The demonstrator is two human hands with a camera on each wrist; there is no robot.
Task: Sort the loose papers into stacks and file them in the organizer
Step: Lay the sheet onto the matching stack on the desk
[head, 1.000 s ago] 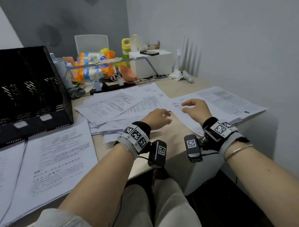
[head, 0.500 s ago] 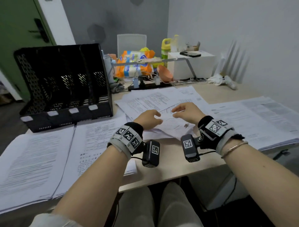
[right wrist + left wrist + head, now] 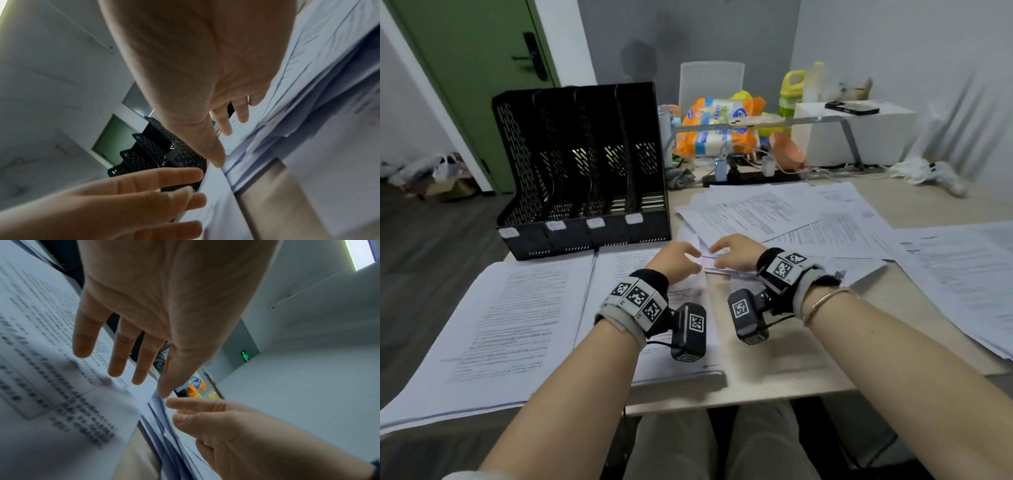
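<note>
Desk [image 3: 784, 363]: pale wood top, papers over most of it, clutter along the far edge.
Organizer [image 3: 582, 164]: black perforated file rack, four upright slots, standing at the desk's far left; slots look bare of paper from here.
Left stacks [image 3: 493, 329]: two squared piles of printed sheets side by side, in front of the organizer, near the desk's front edge.
Loose papers [image 3: 784, 212]: overlapping sheets fanned at odd angles across the middle, right of the organizer.
Right stack [image 3: 962, 270]: another spread of sheets at the desk's right edge.
Left hand [image 3: 674, 258]: palm down over the near edge of the loose papers, fingers [image 3: 121, 353] straight and spread, holding nothing; index tip at the paper edge.
Right hand [image 3: 736, 253]: just beside the left, fingers loosely extended toward the same paper edge; whether thumb and forefinger are nipping a sheet, cannot tell.
Far clutter: orange-and-white packet [image 3: 719, 132], white box [image 3: 852, 137] with a phone [image 3: 852, 108] on top.
</note>
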